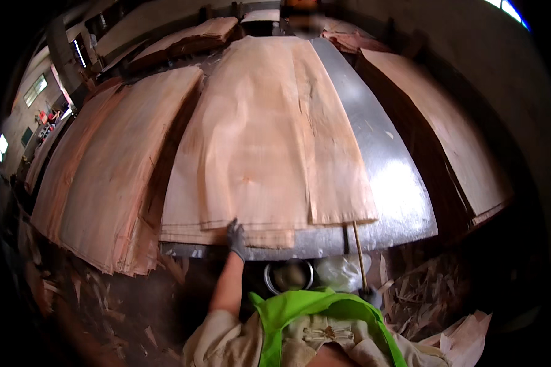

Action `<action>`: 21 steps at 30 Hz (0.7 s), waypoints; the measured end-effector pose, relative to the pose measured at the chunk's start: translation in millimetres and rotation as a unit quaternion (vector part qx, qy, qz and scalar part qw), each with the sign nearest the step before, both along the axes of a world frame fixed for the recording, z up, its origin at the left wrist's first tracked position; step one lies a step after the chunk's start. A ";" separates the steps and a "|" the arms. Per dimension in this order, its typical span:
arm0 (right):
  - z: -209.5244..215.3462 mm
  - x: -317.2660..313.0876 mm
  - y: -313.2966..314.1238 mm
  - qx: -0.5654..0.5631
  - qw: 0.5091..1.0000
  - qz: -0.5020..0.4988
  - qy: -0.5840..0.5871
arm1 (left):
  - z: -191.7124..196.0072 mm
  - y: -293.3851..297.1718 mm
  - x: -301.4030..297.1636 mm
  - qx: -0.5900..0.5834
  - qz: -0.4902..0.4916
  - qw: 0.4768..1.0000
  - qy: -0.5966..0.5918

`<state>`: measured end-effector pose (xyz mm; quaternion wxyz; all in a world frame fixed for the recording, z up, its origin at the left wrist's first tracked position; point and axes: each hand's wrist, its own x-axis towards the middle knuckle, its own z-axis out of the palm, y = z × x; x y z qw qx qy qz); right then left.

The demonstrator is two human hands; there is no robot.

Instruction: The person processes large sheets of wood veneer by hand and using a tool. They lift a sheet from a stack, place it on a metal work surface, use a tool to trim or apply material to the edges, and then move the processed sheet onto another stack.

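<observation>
A large pale wood veneer sheet (257, 140) lies lengthwise over a smooth grey metal tabletop (379, 159). It has a raised fold on its left side and a long overlap or split towards its right. Another veneer layer (263, 238) shows beneath its near edge. My left hand (236, 240), in a dark grey glove, is closed at that near edge, fingertips over the wood. Low on the right, my gloved right hand (372, 298) is wrapped around a thin stick (359, 257). The stick's upper end meets the sheet's near right corner. My apron partly hides this hand.
Stacks of veneer stand left (116, 159) and right (447, 128) of the table, with another stack (190, 40) farther back. Below the near edge are a round metal-rimmed container (289, 276) and a clear plastic bag (340, 273). Veneer scraps (425, 293) litter the floor.
</observation>
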<state>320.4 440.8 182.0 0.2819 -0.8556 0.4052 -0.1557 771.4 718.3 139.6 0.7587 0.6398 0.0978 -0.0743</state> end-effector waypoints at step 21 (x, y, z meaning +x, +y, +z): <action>18.2 -47.9 -229.0 0.183 0.970 -0.137 -0.079 | 13.5 -2.4 5.0 -0.022 0.092 0.992 0.089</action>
